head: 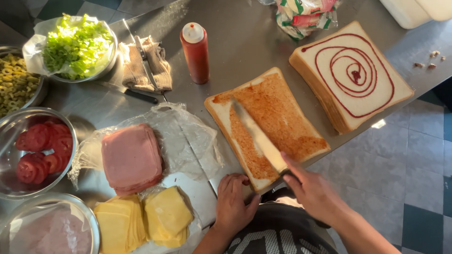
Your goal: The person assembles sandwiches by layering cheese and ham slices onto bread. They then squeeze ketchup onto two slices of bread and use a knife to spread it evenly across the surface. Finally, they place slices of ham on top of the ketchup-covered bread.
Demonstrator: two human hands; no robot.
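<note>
My right hand [314,192] grips a long knife [258,137] whose blade lies flat on a large bread slice [282,113] smeared with red sauce. My left hand [234,202] rests with curled fingers on the metal counter edge, touching the near corner of that slice and holding nothing. A stack of bread slices [351,75] farther right has a red sauce spiral drawn on top. A red squeeze bottle [195,51] with a white cap stands upright behind the smeared slice.
On plastic wrap lie sliced ham [132,157] and yellow cheese slices [141,221]. Bowls at the left hold tomato slices [40,150], lettuce [75,44], pasta [14,84] and more ham [56,233]. A cloth [143,66] with a second knife [141,91] lies near the lettuce.
</note>
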